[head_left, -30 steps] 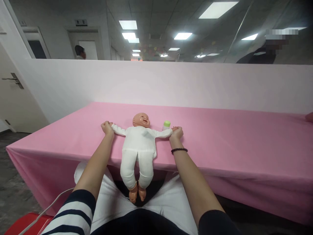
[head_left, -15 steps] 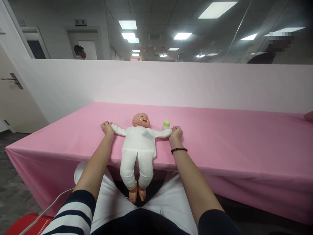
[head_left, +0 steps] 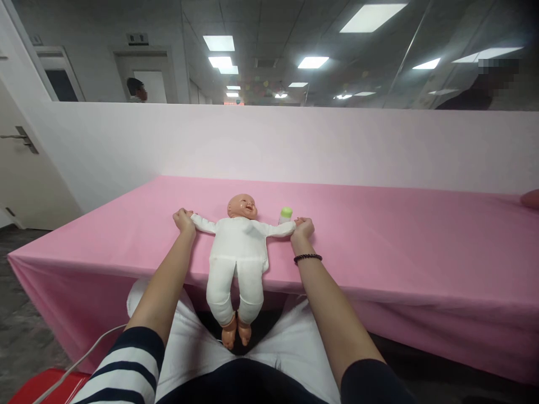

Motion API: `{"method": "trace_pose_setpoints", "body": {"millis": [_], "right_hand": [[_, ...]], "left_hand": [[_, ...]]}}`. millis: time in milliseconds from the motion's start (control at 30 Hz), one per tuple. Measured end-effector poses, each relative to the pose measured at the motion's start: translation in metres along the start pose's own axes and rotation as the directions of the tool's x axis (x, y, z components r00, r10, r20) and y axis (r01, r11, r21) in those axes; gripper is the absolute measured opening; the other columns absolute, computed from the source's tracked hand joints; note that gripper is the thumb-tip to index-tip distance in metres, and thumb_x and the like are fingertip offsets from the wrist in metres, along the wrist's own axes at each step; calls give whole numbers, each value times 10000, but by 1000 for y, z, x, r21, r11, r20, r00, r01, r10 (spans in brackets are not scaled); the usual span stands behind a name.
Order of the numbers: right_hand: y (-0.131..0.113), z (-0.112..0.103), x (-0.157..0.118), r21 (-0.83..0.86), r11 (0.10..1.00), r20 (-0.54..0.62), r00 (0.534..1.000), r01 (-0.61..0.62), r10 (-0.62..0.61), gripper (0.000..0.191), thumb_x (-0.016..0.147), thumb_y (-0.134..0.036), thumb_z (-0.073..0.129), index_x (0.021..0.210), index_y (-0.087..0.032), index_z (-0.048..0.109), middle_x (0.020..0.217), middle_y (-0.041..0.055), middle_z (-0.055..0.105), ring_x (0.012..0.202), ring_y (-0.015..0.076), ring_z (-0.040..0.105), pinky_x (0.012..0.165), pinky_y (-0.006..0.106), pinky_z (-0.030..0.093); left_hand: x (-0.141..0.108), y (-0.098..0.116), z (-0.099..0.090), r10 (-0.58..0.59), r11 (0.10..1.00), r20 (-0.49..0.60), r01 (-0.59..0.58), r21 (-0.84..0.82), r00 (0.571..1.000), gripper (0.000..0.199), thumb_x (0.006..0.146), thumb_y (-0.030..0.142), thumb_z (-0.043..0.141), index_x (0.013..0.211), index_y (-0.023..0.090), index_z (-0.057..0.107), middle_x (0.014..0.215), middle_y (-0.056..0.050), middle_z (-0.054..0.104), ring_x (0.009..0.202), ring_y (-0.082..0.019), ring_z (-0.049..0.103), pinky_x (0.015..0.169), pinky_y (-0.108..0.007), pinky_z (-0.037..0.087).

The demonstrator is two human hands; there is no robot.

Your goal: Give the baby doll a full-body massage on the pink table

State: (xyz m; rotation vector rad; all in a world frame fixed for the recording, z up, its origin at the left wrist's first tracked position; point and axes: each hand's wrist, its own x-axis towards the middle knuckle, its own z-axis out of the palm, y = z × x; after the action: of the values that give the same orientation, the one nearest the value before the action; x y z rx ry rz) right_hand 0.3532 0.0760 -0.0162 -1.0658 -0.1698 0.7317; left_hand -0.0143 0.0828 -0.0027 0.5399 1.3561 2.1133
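Head view. Clock bearings are taken from the doll's chest, with 12 o'clock pointing away from the wearer.

A baby doll (head_left: 238, 261) with a bald, flesh-toned vinyl head and a white cloth suit lies on its back at the near edge of a table draped in pink cloth (head_left: 400, 247). Its arms are stretched out sideways and its legs extend over the edge, with bare vinyl feet (head_left: 229, 335) at 6 o'clock.

The left hand (head_left: 184, 220), at 9 o'clock, is closed on the end of the doll's arm at the cuff, its fingers pressed together. The exact finger placement cannot be read. The right hand (head_left: 302, 227), at 3 o'clock, pinches the end of the opposite arm in the same way. A black beaded bracelet (head_left: 307, 258) sits on that wrist.

A small bottle with a pale green cap (head_left: 286, 213) stands at 1 o'clock, just beyond the doll's arm and near the right hand.

A white partition wall (head_left: 269, 146) runs behind the table, with glass above it. Beyond the glass, a person (head_left: 135, 90) stands at 11 o'clock. A second, blurred person (head_left: 467, 95) in dark clothing is at 2 o'clock. At the far right of the table, a rounded pink-tan shape (head_left: 529, 198) is cut off by the frame and cannot be identified. A red object (head_left: 46, 387) and a white cable (head_left: 80, 359) lie at 7 o'clock, below the wearer's navy-and-white striped sleeve (head_left: 126, 365).
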Motion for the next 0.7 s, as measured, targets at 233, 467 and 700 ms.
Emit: {"method": "trace_pose_setpoints", "body": {"millis": [233,467,700], "right_hand": [[0,0,-3,19,1000,6,1000,10,-10,99,751,-125,477,688,-200,488,631,-35,528,568,108,501,532,224,433],[2,0,0,1,1000,-13,1000,14,-14,92,732,-119,494,702,-206,491,622,-45,507,543,106,466,511,229,414],[2,0,2,11,1000,-2,1000,7,-7,94,757,-132,452,711,-211,473,649,-31,539,568,111,519,536,222,452]], "left_hand": [[-2,2,0,-39,999,-15,39,12,999,105,755,224,525,809,234,435,705,4,578,619,-166,606,616,-302,506],[-1,2,2,-15,1000,-16,15,25,1000,83,782,209,514,727,220,453,655,2,570,561,-148,577,569,-280,477],[2,-1,1,17,1000,2,-17,1,1000,103,803,265,516,771,234,423,657,6,557,580,-164,587,586,-298,490]]}}
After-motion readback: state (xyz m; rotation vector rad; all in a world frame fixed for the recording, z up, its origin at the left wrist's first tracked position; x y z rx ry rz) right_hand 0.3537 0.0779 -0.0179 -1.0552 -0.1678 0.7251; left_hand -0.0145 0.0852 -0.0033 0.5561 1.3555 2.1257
